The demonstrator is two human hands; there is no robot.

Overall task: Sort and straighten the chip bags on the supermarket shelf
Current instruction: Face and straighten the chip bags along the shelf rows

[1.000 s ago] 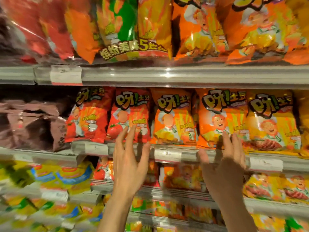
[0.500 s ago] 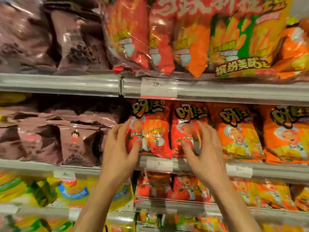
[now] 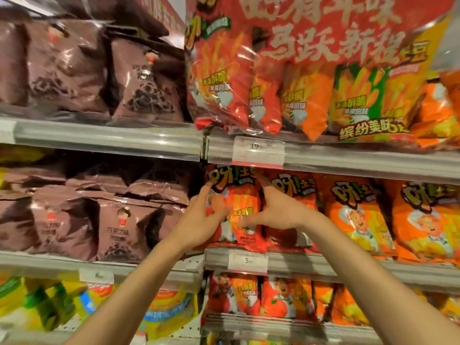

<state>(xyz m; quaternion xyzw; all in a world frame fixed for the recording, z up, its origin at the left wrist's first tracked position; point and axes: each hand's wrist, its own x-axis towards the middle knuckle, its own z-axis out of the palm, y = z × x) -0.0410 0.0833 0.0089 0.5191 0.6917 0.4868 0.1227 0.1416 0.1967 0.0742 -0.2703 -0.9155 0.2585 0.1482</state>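
Head view faces shelves [image 3: 104, 138] closely; tilted slightly upward.

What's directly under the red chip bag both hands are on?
The red chip bag stands on the shelf edge, just above a price tag. The shelf floor beneath the bag is hidden.

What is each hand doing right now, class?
Left hand: open, fingers straight against the red chip bag.
Right hand: open, touching the same bag.
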